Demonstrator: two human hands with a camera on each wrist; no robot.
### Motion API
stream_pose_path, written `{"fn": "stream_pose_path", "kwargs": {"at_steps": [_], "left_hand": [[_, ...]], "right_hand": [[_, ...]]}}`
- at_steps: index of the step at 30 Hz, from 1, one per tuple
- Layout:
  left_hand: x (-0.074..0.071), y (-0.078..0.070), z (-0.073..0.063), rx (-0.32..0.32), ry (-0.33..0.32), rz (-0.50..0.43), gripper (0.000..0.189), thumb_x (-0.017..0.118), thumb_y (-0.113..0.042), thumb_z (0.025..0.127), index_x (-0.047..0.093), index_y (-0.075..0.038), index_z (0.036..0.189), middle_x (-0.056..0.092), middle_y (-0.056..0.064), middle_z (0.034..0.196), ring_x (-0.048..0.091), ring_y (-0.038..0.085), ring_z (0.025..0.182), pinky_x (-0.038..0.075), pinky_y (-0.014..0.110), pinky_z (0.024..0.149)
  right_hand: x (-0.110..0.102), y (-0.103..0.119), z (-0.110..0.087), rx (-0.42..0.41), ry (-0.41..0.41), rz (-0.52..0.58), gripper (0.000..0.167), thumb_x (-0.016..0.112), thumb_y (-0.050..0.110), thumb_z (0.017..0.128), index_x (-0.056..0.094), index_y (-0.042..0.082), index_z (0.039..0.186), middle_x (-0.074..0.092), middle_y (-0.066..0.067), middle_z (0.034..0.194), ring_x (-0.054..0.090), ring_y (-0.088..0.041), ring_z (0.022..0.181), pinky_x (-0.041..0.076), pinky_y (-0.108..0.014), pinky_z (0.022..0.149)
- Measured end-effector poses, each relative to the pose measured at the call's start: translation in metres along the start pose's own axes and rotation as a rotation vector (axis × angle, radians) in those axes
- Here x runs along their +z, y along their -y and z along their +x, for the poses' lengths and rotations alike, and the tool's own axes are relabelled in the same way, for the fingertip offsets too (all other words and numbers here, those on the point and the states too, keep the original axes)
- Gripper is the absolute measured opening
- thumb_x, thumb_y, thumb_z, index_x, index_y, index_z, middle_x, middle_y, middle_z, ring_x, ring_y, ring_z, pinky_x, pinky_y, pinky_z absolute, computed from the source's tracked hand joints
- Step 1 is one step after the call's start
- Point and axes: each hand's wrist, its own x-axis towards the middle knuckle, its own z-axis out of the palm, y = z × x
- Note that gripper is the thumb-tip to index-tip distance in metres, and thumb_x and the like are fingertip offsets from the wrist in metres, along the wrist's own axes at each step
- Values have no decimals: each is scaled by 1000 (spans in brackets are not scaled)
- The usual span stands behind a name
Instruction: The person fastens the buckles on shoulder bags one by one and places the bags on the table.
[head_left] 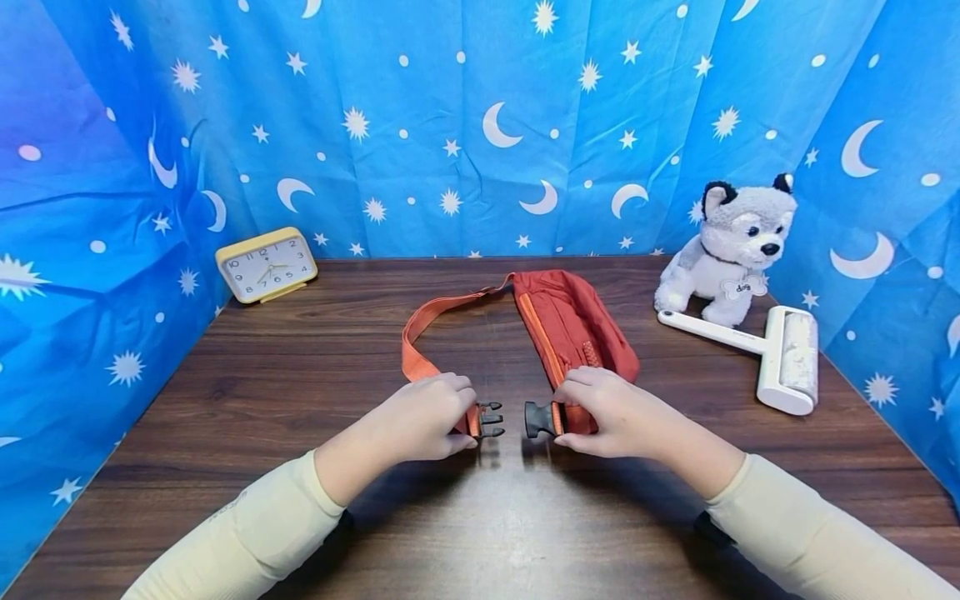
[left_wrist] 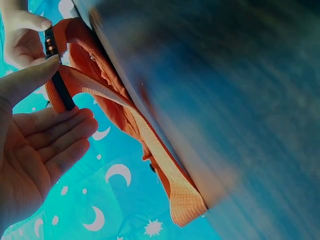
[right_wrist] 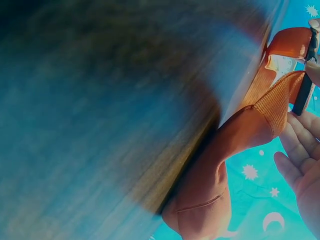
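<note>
A rust-red waist bag [head_left: 577, 321] with an orange zip lies on the table, its orange strap [head_left: 423, 325] looping out to the left. My left hand [head_left: 431, 415] pinches the pronged half of a black side-release buckle [head_left: 491, 419] at the strap's end. Opposite it, my right hand [head_left: 611, 412] pinches the socket half [head_left: 538, 419], which joins the bag's near end. The two halves face each other with a small gap between them. In the left wrist view the thumb and fingers grip the buckle half [left_wrist: 62, 90] by its edges.
A yellow alarm clock [head_left: 267, 265] stands at the back left. At the back right sits a grey and white plush dog [head_left: 727, 250], with a white lint roller [head_left: 787, 360] lying in front of it. A blue star-and-moon curtain [head_left: 465, 125] encloses the table [head_left: 300, 358].
</note>
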Motion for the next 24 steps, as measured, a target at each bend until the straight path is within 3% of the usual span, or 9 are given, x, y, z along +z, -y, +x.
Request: {"fn": "stream_pose_path", "kwargs": {"at_steps": [12,24], "left_hand": [[0,-2,2,21,-26,-3,29,75,-34,78,59,-11,85,48,-6,77,44,9,68,39,25,60],[-1,-3,5,33,-37,4,30,76,-33,77,61,-10,86,52,-4,79,47,11,70,42,27,63]], "right_hand": [[-1,3,1,27,37,18,36,77,31,75,60,8,96,54,2,89,50,-9,80,45,-30,71],[-1,5,3,5,11,19,36,78,30,74,61,7,95,55,1,89,50,-10,79,45,-30,71]]}}
